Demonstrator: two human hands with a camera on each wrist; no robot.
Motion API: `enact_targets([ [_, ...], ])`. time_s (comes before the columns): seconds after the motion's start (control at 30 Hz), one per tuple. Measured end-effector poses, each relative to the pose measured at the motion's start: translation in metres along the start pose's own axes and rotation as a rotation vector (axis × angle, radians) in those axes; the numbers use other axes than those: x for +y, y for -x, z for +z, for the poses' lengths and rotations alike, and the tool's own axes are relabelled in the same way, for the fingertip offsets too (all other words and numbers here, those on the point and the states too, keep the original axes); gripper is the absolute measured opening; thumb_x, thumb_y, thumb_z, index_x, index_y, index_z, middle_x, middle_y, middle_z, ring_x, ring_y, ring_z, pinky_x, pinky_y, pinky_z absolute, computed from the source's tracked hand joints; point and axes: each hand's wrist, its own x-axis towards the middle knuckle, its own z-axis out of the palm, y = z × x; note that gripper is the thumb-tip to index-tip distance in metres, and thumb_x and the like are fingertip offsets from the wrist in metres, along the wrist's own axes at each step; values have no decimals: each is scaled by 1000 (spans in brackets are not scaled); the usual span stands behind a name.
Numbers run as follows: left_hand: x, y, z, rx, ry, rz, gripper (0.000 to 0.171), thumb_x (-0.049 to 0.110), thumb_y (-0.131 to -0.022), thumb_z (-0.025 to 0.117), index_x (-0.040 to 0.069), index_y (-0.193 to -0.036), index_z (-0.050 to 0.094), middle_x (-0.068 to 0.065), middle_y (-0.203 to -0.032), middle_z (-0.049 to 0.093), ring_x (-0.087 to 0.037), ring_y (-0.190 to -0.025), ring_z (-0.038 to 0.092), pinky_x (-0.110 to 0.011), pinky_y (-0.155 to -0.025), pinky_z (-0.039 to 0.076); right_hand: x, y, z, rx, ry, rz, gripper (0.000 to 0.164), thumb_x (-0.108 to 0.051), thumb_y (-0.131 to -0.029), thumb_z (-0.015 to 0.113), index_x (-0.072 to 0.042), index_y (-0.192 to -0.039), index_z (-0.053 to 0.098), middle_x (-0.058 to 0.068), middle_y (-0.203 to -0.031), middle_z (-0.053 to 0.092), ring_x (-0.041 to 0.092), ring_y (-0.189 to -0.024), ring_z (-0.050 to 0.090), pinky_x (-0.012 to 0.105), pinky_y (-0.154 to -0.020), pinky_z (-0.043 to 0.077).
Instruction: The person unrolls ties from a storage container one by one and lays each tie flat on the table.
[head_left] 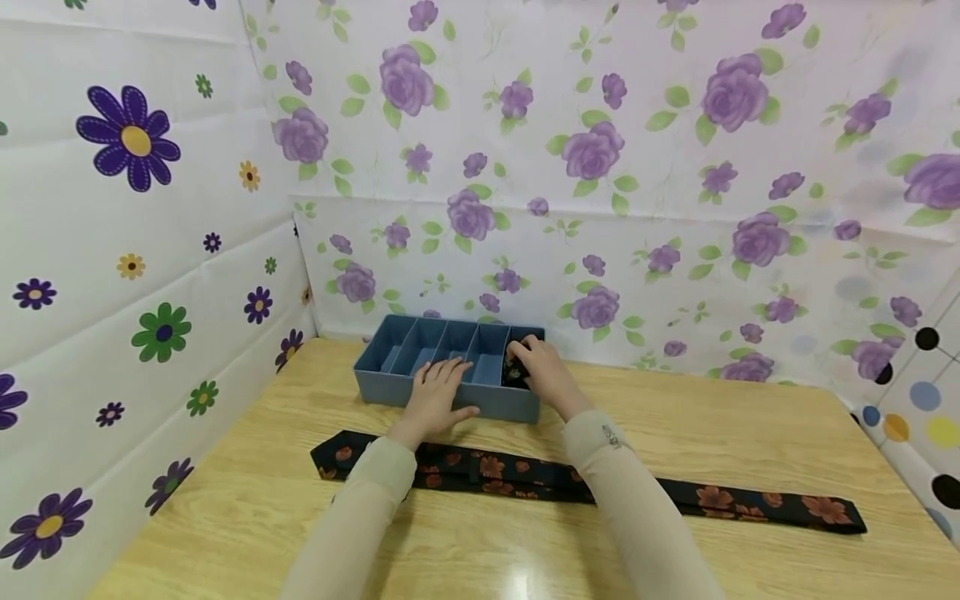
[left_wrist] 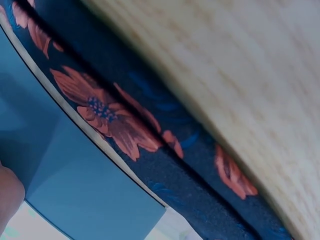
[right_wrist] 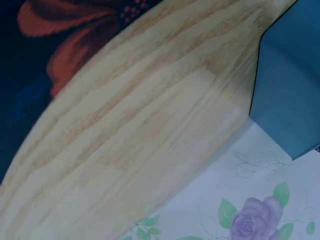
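A blue-grey divided box (head_left: pixel 450 398) stands at the back of the table, against the floral cloth. My left hand (head_left: pixel 437 392) lies over its front rim with the fingers spread and fairly straight; part of a finger (left_wrist: pixel 9 197) shows in the left wrist view. At the rightmost compartment, my right hand (head_left: pixel 546 371) bends its fingers onto a dark floral necktie (head_left: pixel 514 372), bundled inside and partly hidden by the hand. A second necktie (head_left: pixel 525 473), black with orange-red flowers, stretches lengthwise across the table under both forearms. Its flowers (left_wrist: pixel 107 112) fill much of the left wrist view.
Thin dividers (head_left: pixel 441 342) split the box into several compartments. The wooden table (head_left: pixel 750 417) reaches back to a wall hung with purple-rose cloth (head_left: pixel 637 208). Another flowered cloth (head_left: pixel 165 250) hangs on the left, and a dotted one (head_left: pixel 926 396) on the right.
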Motion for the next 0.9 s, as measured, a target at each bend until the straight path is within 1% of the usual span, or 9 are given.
enact_targets([
  [0.07,0,-2,-1,-8,-3,-3,78,52,-84,63,17,-146,32,-10,-151,32,-31,-137,31,-54,-114,17,1,-1,-3,-6,-5,-8,39,9,-73,74,-10,-103,57,15,-109,58,34,-101,57,46,-90,47],
  [0.1,1,-3,-3,-30,7,-17,79,52,-85,62,17,-148,30,-10,-153,30,-31,-138,30,-54,-115,15,1,-1,-5,-12,-4,-12,38,9,-74,74,-10,-103,57,15,-110,58,34,-102,57,47,-91,47],
  [0.13,1,-4,-3,-27,7,-17,79,52,-85,62,17,-148,30,-10,-153,30,-31,-138,31,-54,-115,16,1,-2,-6,-20,-2,-14,38,9,-75,73,-10,-103,57,15,-111,59,34,-104,57,47,-92,47],
  [0.37,1,-1,-1,-30,12,-25,79,50,-85,64,16,-148,30,-11,-154,27,-33,-137,30,-54,-115,14,1,0,-11,-57,-16,-29,37,6,-77,72,-10,-106,55,13,-109,59,32,-101,57,46,-90,47],
  [0.5,2,0,0,-18,24,-12,79,48,-85,65,16,-148,30,-12,-153,28,-34,-138,29,-55,-115,14,0,4,-13,-38,-31,-40,38,8,-76,72,-9,-106,55,13,-108,59,31,-102,57,46,-91,47],
  [0.6,2,0,0,-9,22,-8,79,48,-84,65,16,-147,31,-12,-153,28,-34,-138,29,-55,-115,14,-2,5,-16,-13,-3,-74,40,6,-75,75,-10,-104,54,12,-106,58,31,-100,57,46,-90,47],
  [0.73,1,1,-2,6,6,-24,78,49,-83,66,16,-146,33,-11,-152,30,-33,-137,30,-55,-114,15,-7,6,-20,7,35,-107,41,2,-73,77,-11,-103,54,11,-104,57,30,-97,56,47,-89,47],
  [0.83,2,2,-1,11,9,-26,78,48,-83,66,16,-146,33,-11,-152,30,-32,-137,31,-55,-114,16,-10,8,-22,4,23,-87,41,2,-74,77,-12,-104,55,11,-105,57,30,-98,56,48,-90,46],
  [0.9,2,2,1,19,26,-13,78,48,-83,67,15,-145,34,-12,-151,31,-33,-136,31,-56,-113,16,-10,10,-24,1,8,-67,40,2,-74,77,-13,-104,55,11,-106,57,31,-99,56,49,-90,46],
])
